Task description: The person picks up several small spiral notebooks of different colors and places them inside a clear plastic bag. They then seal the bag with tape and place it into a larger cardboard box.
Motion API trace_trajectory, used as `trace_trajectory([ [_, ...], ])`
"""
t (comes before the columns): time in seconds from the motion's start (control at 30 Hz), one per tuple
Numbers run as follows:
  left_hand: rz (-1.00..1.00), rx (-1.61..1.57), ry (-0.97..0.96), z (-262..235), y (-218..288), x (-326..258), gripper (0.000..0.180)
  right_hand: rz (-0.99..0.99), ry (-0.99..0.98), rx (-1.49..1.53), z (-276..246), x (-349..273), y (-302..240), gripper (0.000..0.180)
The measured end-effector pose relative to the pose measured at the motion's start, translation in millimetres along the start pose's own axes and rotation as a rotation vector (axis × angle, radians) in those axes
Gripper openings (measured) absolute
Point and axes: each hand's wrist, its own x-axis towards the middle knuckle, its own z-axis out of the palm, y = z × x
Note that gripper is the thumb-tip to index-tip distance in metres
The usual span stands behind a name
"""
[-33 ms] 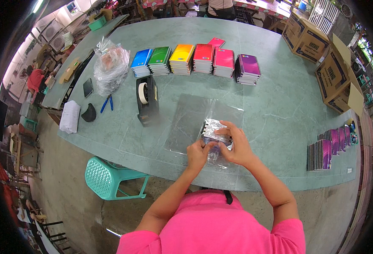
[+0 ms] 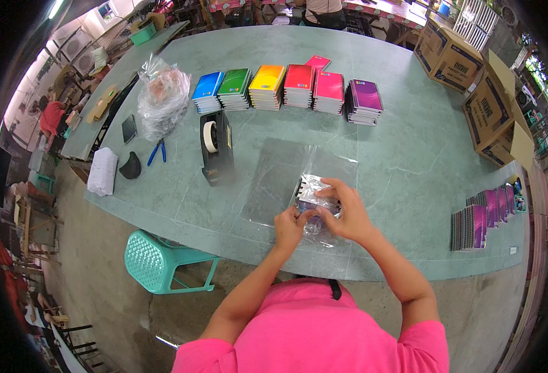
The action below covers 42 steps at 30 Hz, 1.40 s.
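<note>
A small bundle of spiral notebooks (image 2: 311,186) in clear plastic wrap lies in front of me, near the table's front edge. My left hand (image 2: 289,226) pinches the plastic film at the bundle's near side. There my right hand (image 2: 348,213) also grips the film with its thumb, its fingers curved over the top of the bundle. Both thumbs are close together, and the fingers partly hide the bundle. Flat clear plastic bags (image 2: 274,177) are spread under and to the left of it.
Beyond stand stacks of blue (image 2: 208,86), green (image 2: 234,82), yellow (image 2: 267,79), red (image 2: 300,78), pink (image 2: 329,84) and purple notebooks (image 2: 366,96). To the left are a tape dispenser (image 2: 225,149), blue pliers (image 2: 156,151) and a plastic bundle (image 2: 164,102). Cardboard boxes (image 2: 489,115) and more purple notebooks (image 2: 469,227) stand right.
My right thumb has shifted very slightly on the plastic film at the bundle's near side. All else stands the same.
</note>
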Motion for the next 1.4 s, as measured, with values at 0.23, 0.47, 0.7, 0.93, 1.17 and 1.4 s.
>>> trace_trajectory([
  [0.23,-0.064,-0.065,-0.25,-19,4,-5,0.033,0.335,-0.412,-0.095,-30,75,23,0.061],
  [0.47,-0.58,-0.454,-1.028,-5,21,-38,0.023,0.103,-0.457,-0.533,6,69,-18,0.082],
  [0.7,-0.408,-1.125,-0.562,-33,5,11,0.055,0.182,-0.187,0.213,-43,37,11,0.083],
  [0.93,0.099,-0.43,-0.402,-40,40,71,0.034,0.28,0.281,0.533,48,15,23,0.031],
  [1.17,0.018,-0.435,-0.281,-27,49,79,0.037,0.396,0.6,0.488,64,21,12,0.034],
  [1.4,0.13,-0.382,-0.282,-53,71,102,0.037,0.302,0.505,0.633,21,25,-8,0.042],
])
